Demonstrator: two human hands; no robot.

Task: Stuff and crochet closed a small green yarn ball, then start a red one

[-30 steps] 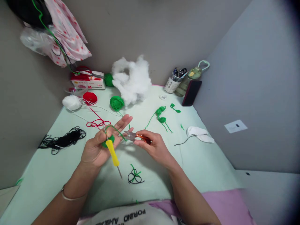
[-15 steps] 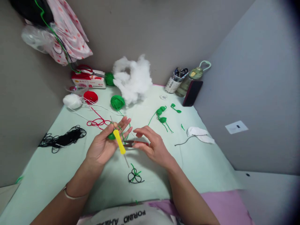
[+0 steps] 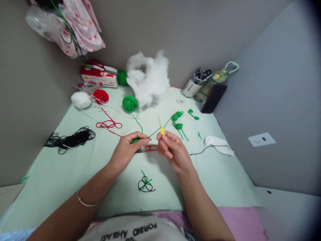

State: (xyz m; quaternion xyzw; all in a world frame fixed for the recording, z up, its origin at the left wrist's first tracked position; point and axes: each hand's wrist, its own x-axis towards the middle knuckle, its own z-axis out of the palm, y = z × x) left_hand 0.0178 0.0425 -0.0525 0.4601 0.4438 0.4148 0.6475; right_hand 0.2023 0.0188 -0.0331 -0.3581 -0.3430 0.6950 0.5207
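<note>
My left hand (image 3: 126, 149) pinches a small green crocheted piece (image 3: 135, 141), mostly hidden by the fingers. In my right hand (image 3: 175, 147) is a crochet hook (image 3: 162, 131) with a yellow handle, its metal shaft pointing up and away. Green yarn (image 3: 153, 133) stretches from the left fingertips towards the hook. Between and just below the hands, thread snips (image 3: 149, 148) with orange-red handles lie on the table, partly covered by my fingers. Another green strand runs from the left hand back to a green yarn ball (image 3: 130, 104).
Green crocheted pieces (image 3: 177, 120) lie to the right, near a white piece (image 3: 218, 145) with a black cord. White stuffing (image 3: 149, 78) is piled at the back. Black yarn (image 3: 71, 139) and red yarn (image 3: 109, 125) are on the left. Yarn scraps (image 3: 145, 184) sit in front. A phone (image 3: 214, 98) leans on a bottle.
The snips have left my right hand and now lie on the table. The crochet hook has passed from my left hand to my right, and my left fingers have closed on the green piece.
</note>
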